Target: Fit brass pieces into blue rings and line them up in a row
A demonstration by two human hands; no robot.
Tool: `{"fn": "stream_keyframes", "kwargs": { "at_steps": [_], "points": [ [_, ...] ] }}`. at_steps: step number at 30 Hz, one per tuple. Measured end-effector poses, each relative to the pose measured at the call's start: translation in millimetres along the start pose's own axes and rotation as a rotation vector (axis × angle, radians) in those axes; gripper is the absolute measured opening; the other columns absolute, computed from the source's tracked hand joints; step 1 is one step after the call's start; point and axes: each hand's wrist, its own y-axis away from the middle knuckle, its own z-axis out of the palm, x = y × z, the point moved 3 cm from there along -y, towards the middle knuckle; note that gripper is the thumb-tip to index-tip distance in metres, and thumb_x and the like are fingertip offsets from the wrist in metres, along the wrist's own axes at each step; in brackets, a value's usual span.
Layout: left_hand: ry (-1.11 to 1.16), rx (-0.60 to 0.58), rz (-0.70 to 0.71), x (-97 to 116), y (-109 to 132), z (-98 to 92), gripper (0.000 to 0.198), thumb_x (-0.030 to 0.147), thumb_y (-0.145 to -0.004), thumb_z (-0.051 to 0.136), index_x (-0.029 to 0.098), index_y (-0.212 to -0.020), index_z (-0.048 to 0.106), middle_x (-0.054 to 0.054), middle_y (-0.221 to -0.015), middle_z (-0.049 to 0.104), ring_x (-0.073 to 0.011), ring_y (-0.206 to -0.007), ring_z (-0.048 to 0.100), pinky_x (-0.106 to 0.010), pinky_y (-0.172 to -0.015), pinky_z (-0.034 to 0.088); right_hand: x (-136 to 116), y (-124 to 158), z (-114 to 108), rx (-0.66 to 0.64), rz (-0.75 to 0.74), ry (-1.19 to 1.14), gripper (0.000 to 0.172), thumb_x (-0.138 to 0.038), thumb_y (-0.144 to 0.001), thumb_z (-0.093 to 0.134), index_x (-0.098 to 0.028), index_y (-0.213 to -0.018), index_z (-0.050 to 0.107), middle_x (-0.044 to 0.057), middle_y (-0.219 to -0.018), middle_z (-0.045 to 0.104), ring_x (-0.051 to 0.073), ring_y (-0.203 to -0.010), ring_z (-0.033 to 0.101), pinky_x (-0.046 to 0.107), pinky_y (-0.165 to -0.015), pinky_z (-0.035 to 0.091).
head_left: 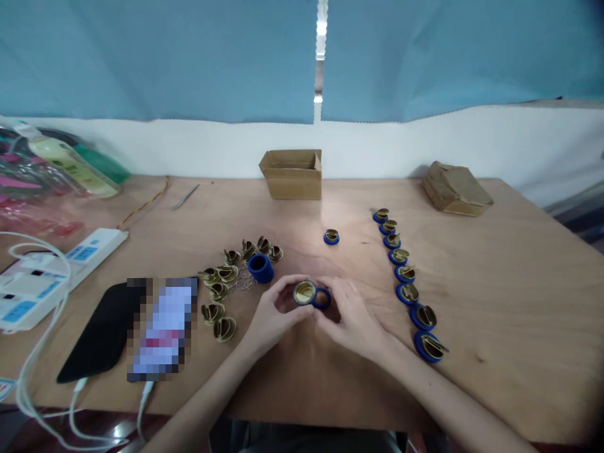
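My left hand (276,311) grips a round brass-coloured case (304,292) between thumb and fingers, its face up. My right hand (349,313) is closed on a blue ring (329,298) by its edge, right beside the case; whether the two touch I cannot tell. To the left, several brass-coloured round pieces (224,328) with tilted flaps lie in a curve around a blue cylinder (261,268) and a heap of thin metal rings (244,279). Beyond my hands a brass piece sits in a blue ring (331,237). Several more brass pieces in blue rings (405,274) form a row at the right.
A cardboard box (295,184) stands at the back, and a crumpled brown package (455,189) at the back right. Two phones (101,333) with white cables lie left, near a power strip (89,251). A bottle (70,160) and plastic bags fill the far left corner.
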Motion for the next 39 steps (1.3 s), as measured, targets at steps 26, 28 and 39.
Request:
{"fn": "stream_keyframes", "kwargs": {
  "at_steps": [26,28,39],
  "points": [
    [-0.068,-0.156,0.013,7,8,15.5,0.033,0.026,-0.092,0.066,0.021,-0.124,0.061,-0.01,-0.127,0.07,-0.0235,-0.118,0.068,-0.039,-0.104,0.054,-2,6,2,0.059,-0.096,0.017,0.033,-0.022,-0.104,0.042,-0.019,-0.136,0.048,0.014,-0.123,0.061,0.025,-0.111,0.066,0.042,-0.092,0.06],
    [-0.078,-0.171,0.01,7,9,16.6,0.031,0.026,-0.094,0.063,0.021,-0.124,0.06,-0.01,-0.128,0.069,-0.0238,-0.12,0.067,-0.039,-0.105,0.053,-4,3,-2,0.032,-0.071,0.018,0.029,-0.025,-0.104,0.043,-0.019,-0.131,0.051,0.013,-0.119,0.063,0.025,-0.107,0.068,0.041,-0.089,0.061],
    [-0.373,-0.113,0.181,2,15,26.9,0.024,0.023,-0.094,0.059,0.021,-0.117,0.057,-0.007,-0.109,0.071,-0.0181,-0.097,0.069,-0.034,-0.09,0.056,-33,21,-67,0.257,0.0,0.265,0.025,-0.022,-0.104,0.045,-0.017,-0.124,0.058,0.012,-0.113,0.065,0.023,-0.104,0.068,0.035,-0.09,0.057]
  ]
}}
